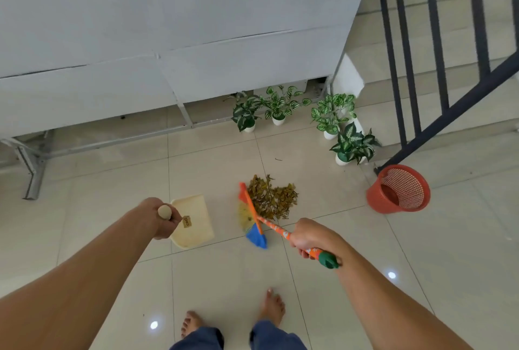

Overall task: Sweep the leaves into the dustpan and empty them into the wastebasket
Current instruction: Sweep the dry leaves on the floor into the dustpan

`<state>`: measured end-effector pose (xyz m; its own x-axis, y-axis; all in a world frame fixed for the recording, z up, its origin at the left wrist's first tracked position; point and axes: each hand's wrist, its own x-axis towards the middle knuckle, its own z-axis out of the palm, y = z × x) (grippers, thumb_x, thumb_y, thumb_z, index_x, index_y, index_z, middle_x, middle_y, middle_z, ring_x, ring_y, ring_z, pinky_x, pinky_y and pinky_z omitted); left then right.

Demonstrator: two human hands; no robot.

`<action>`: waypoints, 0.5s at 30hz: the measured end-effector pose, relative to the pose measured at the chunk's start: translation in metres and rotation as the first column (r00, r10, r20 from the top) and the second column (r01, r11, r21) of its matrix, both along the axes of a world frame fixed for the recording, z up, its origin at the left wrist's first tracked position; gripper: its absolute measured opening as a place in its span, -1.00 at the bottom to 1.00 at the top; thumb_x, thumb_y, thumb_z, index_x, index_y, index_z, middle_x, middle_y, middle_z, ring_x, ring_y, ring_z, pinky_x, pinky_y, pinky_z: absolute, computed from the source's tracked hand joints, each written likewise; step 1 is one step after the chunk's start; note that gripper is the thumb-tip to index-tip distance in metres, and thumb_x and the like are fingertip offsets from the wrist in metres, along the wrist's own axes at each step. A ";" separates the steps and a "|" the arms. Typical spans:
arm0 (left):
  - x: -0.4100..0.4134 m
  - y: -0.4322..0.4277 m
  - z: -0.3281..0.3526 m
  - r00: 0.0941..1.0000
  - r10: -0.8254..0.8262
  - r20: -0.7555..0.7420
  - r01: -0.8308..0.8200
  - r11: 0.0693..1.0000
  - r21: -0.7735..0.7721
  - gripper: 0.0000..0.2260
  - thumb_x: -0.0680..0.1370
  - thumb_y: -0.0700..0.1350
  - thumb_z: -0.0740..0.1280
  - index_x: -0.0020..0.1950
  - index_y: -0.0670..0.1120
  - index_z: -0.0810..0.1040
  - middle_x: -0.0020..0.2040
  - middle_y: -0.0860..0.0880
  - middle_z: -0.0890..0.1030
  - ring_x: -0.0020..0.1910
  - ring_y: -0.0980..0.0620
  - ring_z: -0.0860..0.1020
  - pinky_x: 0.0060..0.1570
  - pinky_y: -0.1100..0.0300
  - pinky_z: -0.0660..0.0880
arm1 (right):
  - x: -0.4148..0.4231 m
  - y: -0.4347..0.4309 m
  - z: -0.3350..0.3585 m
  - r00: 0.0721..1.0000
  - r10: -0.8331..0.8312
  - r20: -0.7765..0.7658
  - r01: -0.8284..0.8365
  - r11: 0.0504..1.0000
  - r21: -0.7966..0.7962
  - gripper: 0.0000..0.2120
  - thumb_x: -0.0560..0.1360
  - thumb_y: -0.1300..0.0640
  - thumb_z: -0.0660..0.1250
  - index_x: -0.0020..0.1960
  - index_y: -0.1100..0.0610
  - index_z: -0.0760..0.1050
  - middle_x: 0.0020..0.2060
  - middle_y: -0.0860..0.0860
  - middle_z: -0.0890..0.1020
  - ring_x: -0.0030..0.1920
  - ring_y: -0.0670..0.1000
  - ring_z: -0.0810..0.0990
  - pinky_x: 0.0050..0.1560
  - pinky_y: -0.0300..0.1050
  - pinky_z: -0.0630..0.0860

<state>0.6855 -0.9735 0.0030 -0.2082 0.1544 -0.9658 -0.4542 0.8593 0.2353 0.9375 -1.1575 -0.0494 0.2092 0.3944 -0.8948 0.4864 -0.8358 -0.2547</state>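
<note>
In the head view, a person is standing barefoot on a pale tiled floor (112,181), looking down at both outstretched arms. The left hand (160,217) is wrapped closed around the rounded top of an upright wooden handle (165,212), and a small tan tag (186,221) is hanging from that handle. Directly below it, a cream dustpan (193,226) is sitting flat on the floor, to the left of the leaves (271,198), apart from them, and its tray is looking bare. The right hand (309,237) is gripping the orange patterned broom handle (276,228) near its green end cap (328,260), fingers curled fully around it. The broom head (251,217), with an orange bar and yellow and blue bristles, is lying against the left edge of the leaves, between them and the dustpan. The leaves are forming one dry, brown-yellow pile on the floor. An orange-red wastebasket (398,189) with a mesh wall is standing to the right of the leaves, well apart from them, at the foot of a dark stair railing (438,125). Four small potted plants (278,105) in white pots are standing beyond the leaves, along the base of a white panelled wall (168,27). Two bare feet (272,307) and blue trouser hems are showing nearest the camera.
</note>
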 end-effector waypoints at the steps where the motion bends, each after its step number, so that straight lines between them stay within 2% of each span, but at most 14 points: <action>1: 0.001 0.000 0.000 1.000 -0.010 0.007 0.010 1.000 -0.007 -0.94 0.60 -0.29 0.16 0.06 -0.19 0.36 -0.26 -0.08 0.40 -0.52 0.13 0.35 -0.67 0.39 0.33 | 0.002 -0.002 0.003 0.999 0.029 0.025 -0.029 1.000 0.000 -0.74 0.52 0.24 0.21 0.13 0.32 0.53 -0.19 0.18 0.69 -0.31 0.07 0.61 -0.30 -0.11 0.53; 4: 0.002 0.000 0.000 0.999 -0.033 0.027 0.034 0.999 -0.021 -0.95 0.61 -0.29 0.16 -0.04 -0.17 0.36 -0.32 -0.06 0.40 -0.58 0.12 0.32 -0.66 0.39 0.32 | 0.012 -0.002 0.011 1.000 0.020 0.021 -0.020 1.000 0.022 -0.75 0.52 0.22 0.24 0.16 0.29 0.51 -0.13 0.18 0.69 -0.30 0.06 0.61 -0.30 -0.11 0.55; 9: 0.004 -0.002 0.006 0.996 -0.062 0.057 0.062 0.998 -0.005 -0.93 0.62 -0.29 0.17 -0.05 -0.18 0.39 -0.33 -0.03 0.41 -0.63 0.11 0.31 -0.63 0.36 0.37 | 0.013 0.026 0.010 0.976 -0.170 -0.139 0.182 0.980 0.081 -0.81 0.57 0.16 0.23 0.10 0.25 0.48 -0.33 0.05 0.55 -0.47 -0.08 0.48 -0.52 -0.25 0.40; 12: 0.001 -0.003 0.012 0.996 -0.054 0.072 0.053 0.998 0.020 -0.89 0.62 -0.31 0.14 -0.09 -0.18 0.39 -0.35 -0.03 0.39 -0.71 0.08 0.28 -0.63 0.38 0.37 | 0.004 0.046 -0.005 0.905 -0.356 -0.234 0.372 0.928 0.026 -0.87 0.58 0.16 0.19 0.06 0.18 0.45 -0.37 0.01 0.48 -0.58 -0.14 0.42 -0.59 -0.29 0.35; 14: -0.003 -0.002 0.013 0.996 -0.041 0.077 0.039 0.999 0.035 -0.87 0.62 -0.30 0.14 -0.09 -0.19 0.41 -0.34 -0.03 0.39 -0.67 0.10 0.28 -0.64 0.40 0.36 | -0.001 0.053 -0.007 0.844 -0.445 -0.299 0.463 0.886 -0.010 -0.87 0.59 0.17 0.15 0.09 0.14 0.44 -0.37 -0.03 0.45 -0.62 -0.17 0.39 -0.60 -0.31 0.33; 15: -0.006 -0.001 0.013 0.996 -0.037 0.084 0.034 0.999 0.041 -0.87 0.62 -0.31 0.14 -0.09 -0.20 0.42 -0.33 -0.03 0.39 -0.65 0.11 0.28 -0.64 0.40 0.37 | -0.003 0.054 -0.005 0.819 -0.468 -0.331 0.493 0.870 -0.009 -0.87 0.61 0.19 0.12 0.04 0.10 0.45 -0.37 -0.05 0.44 -0.63 -0.17 0.37 -0.60 -0.32 0.32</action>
